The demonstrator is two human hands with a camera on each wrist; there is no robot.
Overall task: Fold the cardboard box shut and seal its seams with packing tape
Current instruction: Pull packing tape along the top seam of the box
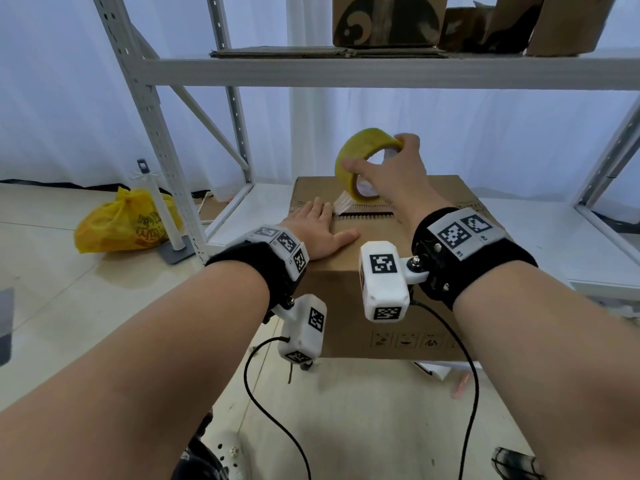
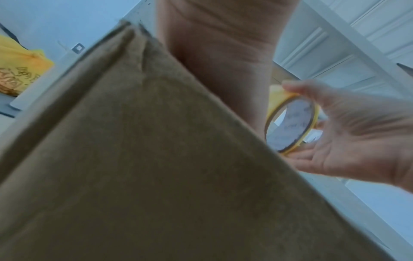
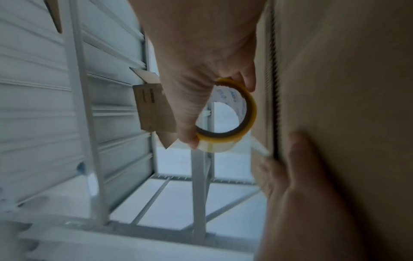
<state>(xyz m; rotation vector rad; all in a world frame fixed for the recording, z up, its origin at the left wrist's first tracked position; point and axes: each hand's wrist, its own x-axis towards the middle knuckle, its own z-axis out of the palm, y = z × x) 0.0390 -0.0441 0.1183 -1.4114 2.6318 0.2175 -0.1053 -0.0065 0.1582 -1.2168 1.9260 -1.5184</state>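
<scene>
A brown cardboard box point(image 1: 381, 258) stands on the low shelf with its top flaps folded down; the centre seam point(image 1: 367, 216) runs left to right. My left hand point(image 1: 318, 226) lies flat on the top at the seam's left end, fingers straight, pressing down the tape's free end. My right hand point(image 1: 391, 168) grips a yellow roll of packing tape point(image 1: 360, 161) just above the seam, thumb and fingers round its rim. A short clear strip point(image 1: 343, 204) stretches from the roll down to the left fingers. The roll point(image 3: 225, 113) and the roll point(image 2: 290, 121) show in both wrist views.
A grey metal shelving rack point(image 1: 311, 69) surrounds the box, with an upper shelf carrying more cardboard boxes point(image 1: 388, 19). A yellow plastic bag point(image 1: 128, 223) and a white post on a base point(image 1: 162, 216) stand on the floor at left. Cables hang from my wrist cameras.
</scene>
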